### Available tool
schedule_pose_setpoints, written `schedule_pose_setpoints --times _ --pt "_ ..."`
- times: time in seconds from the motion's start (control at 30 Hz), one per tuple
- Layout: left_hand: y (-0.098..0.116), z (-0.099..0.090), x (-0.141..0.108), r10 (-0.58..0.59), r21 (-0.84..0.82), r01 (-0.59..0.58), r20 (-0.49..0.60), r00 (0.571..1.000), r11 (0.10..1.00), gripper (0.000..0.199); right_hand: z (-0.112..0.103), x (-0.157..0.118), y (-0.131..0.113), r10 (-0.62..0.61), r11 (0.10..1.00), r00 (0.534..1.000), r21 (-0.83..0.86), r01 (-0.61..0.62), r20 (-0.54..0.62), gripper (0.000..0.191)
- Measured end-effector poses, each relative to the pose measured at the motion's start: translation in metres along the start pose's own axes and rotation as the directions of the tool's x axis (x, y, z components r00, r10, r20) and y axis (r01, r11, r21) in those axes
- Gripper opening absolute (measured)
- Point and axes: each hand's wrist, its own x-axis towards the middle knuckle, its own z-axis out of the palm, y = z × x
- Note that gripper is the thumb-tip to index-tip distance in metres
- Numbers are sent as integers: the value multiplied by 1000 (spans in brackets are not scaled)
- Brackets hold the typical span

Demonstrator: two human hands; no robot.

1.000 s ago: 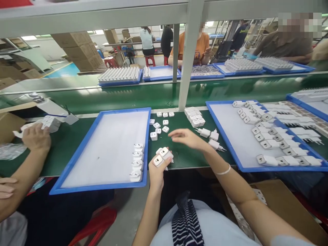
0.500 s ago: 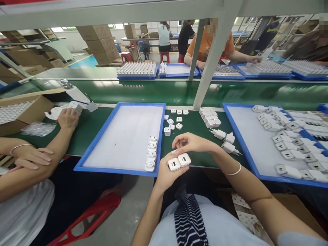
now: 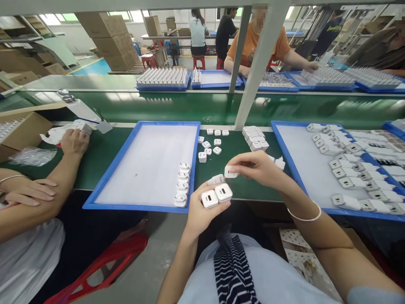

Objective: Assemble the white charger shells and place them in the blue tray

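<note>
My left hand (image 3: 198, 213) is wrapped round a pair of white USB charger plugs (image 3: 223, 193), their port faces turned up toward me. Just behind them shows another white piece (image 3: 216, 179), partly hidden. Above and to the right, my right hand (image 3: 257, 169) pinches a small white charger piece (image 3: 230, 172) between thumb and fingers, a little apart from the ones in my left hand. Several loose white charger pieces (image 3: 217, 142) lie on the green bench beyond. A row of white pieces (image 3: 182, 176) stands along the right edge of the left blue-rimmed tray (image 3: 139, 207).
A block of stacked chargers (image 3: 255, 137) sits by the metal post (image 3: 249, 93). To the right is a blue tray (image 3: 292, 169) with rows of chargers. A co-worker's hand (image 3: 75, 142) is at the left, beside a carton (image 3: 27, 131). Further chargers (image 3: 279, 163) are partly hidden behind my right hand.
My right hand has moved up and right, away from my left hand, and a white charger piece now shows in its fingers. My left hand still grips its chargers. The view has shifted slightly.
</note>
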Motion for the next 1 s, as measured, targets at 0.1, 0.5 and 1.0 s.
schedule_pose_setpoints --times 0.1,0.5,1.0 --pt "11 3 -2 56 31 -56 15 998 998 39 -4 -18 -19 -65 997 998 40 65 -17 12" --pt "35 22 -3 227 216 -250 127 966 944 40 -12 -33 -27 -64 997 979 48 56 194 20" --pt "36 30 -1 201 252 -236 158 967 939 33 -18 -36 -22 95 995 964 -31 -90 250 23"
